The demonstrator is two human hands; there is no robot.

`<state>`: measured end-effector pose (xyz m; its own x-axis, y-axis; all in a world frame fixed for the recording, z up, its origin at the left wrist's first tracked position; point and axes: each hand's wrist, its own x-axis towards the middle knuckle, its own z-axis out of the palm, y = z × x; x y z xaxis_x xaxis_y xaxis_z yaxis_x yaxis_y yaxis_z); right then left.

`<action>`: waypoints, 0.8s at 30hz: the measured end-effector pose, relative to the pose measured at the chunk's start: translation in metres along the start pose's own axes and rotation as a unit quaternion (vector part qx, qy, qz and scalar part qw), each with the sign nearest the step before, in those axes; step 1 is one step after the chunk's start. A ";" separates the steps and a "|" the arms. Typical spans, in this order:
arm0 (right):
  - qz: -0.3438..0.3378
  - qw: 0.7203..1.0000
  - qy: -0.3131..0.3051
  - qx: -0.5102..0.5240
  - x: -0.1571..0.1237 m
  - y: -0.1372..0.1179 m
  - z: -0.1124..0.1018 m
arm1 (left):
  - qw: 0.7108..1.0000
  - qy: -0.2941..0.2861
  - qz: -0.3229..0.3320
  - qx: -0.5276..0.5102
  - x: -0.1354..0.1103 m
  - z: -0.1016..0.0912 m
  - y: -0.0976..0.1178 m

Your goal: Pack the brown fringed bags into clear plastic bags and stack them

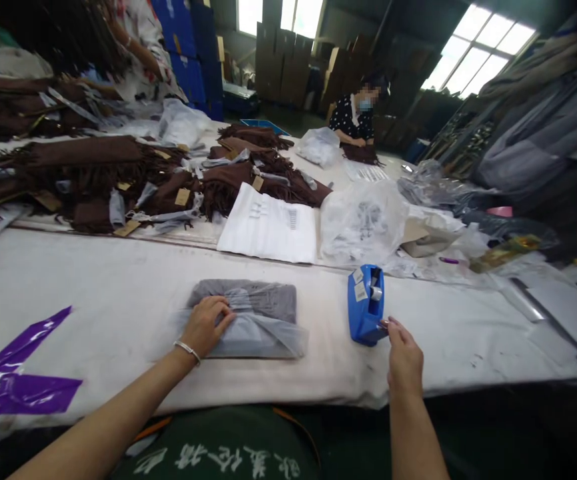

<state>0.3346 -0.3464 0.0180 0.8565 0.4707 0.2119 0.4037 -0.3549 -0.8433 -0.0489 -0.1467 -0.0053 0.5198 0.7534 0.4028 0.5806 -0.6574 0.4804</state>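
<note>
daylight comes through windows [483, 67] at the back of the workroom, and a long table [118, 267] under pale cloth runs across the front; on its near part lies a folded grey cloth [271, 293] inside a clear plastic bag [253, 340], flat, the plastic rumpled loosely on the near side; the step in hand looks to be closing that bag; the left hand [207, 323] rests on it, fingers side by side and slightly bent, thumb apart from them, pressing more than gripping; to the right, apart from the bag, stands a blue tape dispenser [358, 320]; at its near end the right hand [405, 353] has thumb and forefinger pinched together, seemingly on a tape end [384, 325], though that spot is too small to be sure; the next move would call for a clean pull and cut, then a level carry to the bag, with the left hand holding the plastic flat; farther out, purple strips [43, 393] lie at the left, a white printed sheet [268, 233] and brown fringed scarves [93, 153] beyond; across the table a co-worker [346, 117] handles brown cloth [361, 154].
</note>
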 end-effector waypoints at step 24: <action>0.071 0.988 0.034 -0.132 -0.044 -0.005 -0.029 | 0.997 -0.021 -0.066 -0.021 -0.008 -0.001 0.002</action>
<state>0.3044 -0.3883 0.0276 0.9262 0.3496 0.1410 0.3405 -0.6153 -0.7110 -0.0524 -0.1541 -0.0061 0.4681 0.8308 0.3010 0.6186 -0.5513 0.5599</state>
